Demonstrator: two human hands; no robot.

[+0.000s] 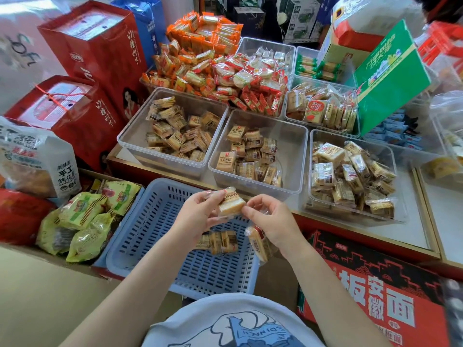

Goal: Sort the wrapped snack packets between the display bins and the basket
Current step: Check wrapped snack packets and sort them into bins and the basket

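Observation:
Over the blue slotted basket (160, 236) my left hand (198, 211) grips a clear-wrapped pale snack packet (231, 202). My right hand (270, 219) pinches the same packet's right end, while a second wrapped packet (258, 242) is tucked under its lower fingers. A few brown packets (223, 242) lie on the basket floor. Behind the basket stand three clear display bins with brown-wrapped snacks: a left bin (132, 131), a middle bin (290, 146) and a right bin (398, 196).
Further bins behind hold red-and-white packets (250, 81) and orange packets (203, 31). Red gift boxes (95, 46) stand at left, green-yellow snack bags (80, 219) beside the basket, a green carton (390, 76) at right, and a red carton (375, 296) below the counter.

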